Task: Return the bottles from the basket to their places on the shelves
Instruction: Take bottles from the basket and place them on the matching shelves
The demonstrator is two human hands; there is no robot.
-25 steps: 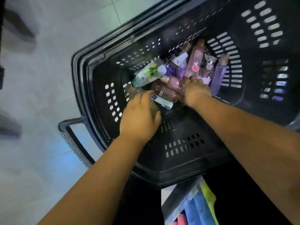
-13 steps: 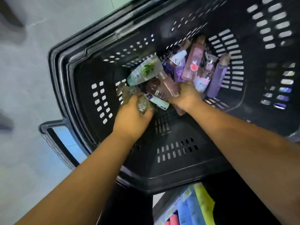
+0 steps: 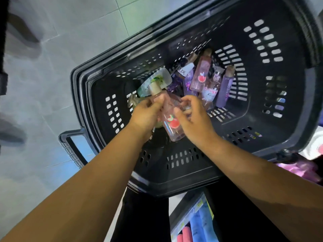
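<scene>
The basket (image 3: 78, 81) stands on the tiled floor (image 3: 52, 84), its slotted black walls rising on all sides and its mouth wide open upward. A pile (image 3: 201, 79) of pink, purple and white bottles lies against the far wall. The near wall and the right part of the basket leave open room around the hands. A shelf (image 3: 192, 220) of goods shows just under the near rim.

Both forearms reach forward and down over the near rim and meet in the left half of the basket. The left hand (image 3: 145, 114) comes from the left, its fingers wrapped round the upper part of the bottle (image 3: 172, 123) just below the cap. The right hand (image 3: 194, 119) comes from the right, thumb against the bottle's side and fingers curled over its far side, gripping it too. Something greenish shows under the left palm; what it is I cannot tell.

The bottle is clear pink with a red fruit label, held between the hands, near the pile. Its long axis slants, with the cap pointing away and to the left and the base toward the person.
</scene>
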